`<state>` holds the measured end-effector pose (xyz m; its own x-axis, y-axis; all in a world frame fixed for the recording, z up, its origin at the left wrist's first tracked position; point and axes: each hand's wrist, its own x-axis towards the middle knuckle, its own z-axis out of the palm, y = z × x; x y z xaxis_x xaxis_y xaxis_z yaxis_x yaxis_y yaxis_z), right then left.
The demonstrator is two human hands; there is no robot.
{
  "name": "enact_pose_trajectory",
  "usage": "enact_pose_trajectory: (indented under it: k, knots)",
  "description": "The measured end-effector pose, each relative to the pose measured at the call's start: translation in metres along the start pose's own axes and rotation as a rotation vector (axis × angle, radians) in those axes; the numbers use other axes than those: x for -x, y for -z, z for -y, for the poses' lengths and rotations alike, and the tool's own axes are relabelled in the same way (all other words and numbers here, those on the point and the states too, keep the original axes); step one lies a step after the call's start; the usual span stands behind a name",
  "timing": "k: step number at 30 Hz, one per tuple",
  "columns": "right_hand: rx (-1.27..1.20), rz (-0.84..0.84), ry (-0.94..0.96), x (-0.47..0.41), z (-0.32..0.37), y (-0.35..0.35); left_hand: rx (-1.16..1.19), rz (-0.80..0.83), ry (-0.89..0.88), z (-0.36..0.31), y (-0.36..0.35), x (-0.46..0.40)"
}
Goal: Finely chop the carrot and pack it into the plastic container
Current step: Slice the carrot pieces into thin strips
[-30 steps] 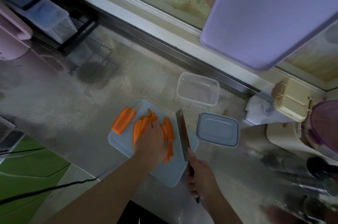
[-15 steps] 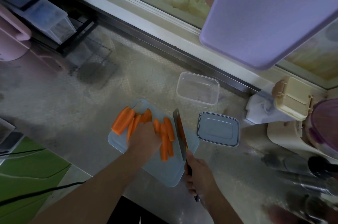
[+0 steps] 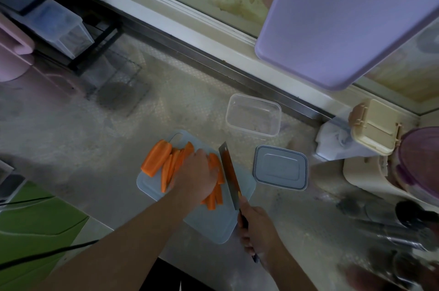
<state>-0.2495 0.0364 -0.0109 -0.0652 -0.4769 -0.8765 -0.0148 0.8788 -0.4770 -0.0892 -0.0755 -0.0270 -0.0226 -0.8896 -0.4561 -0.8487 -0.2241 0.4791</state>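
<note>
Grey speckled countertop (image 3: 71, 138) fills the view from above, running back to a pale window sill. At its middle lies a pale blue cutting board (image 3: 213, 226), set at an angle. Long orange carrot strips (image 3: 166, 169) are spread across the far half of the board, with one thicker carrot piece (image 3: 155, 160) at the far left edge.

The left hand (image 3: 196, 176) lies palm down on the middle of the strips, fingers bent over and pressing them against the board. Strips stick out on both sides of the hand: a fan of them to its left, and several more emerging under the fingertips and toward the near side on its right.

The right hand (image 3: 257, 231) is wrapped closed around the dark handle of a cleaver (image 3: 229, 174). The blade stands edge down on the board, just beside the rightmost strips and close to the left hand's fingers.

Beyond the board, near the sill, sits the clear plastic container (image 3: 253, 115), open and holding no carrot. Its grey lid (image 3: 280, 167) lies flat on the counter to the right of the board, apart from the container.
</note>
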Motion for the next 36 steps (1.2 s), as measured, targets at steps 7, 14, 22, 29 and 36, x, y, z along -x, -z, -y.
enact_pose_trajectory:
  k: [7, 14, 22, 29, 36]
  knots:
    - [-0.023, -0.013, -0.023, -0.003, -0.001, 0.000, 0.025, 0.046, -0.034, 0.002, -0.010, -0.024]
    - [-0.034, -0.017, -0.012, -0.005, 0.000, 0.001, 0.134, -0.045, -0.124, -0.002, -0.012, -0.026]
    - [-0.047, 0.014, -0.003, -0.002, 0.003, 0.005, 0.642, 0.011, 0.023, 0.008, 0.021, -0.039]
    - [-0.006, 0.001, 0.009, 0.002, 0.001, -0.009, 0.007, 0.120, -0.035, 0.031, 0.013, -0.015]
    - [0.515, -0.278, 0.307, -0.007, -0.015, -0.023, -0.095, 0.068, 0.020, 0.038, -0.023, 0.013]
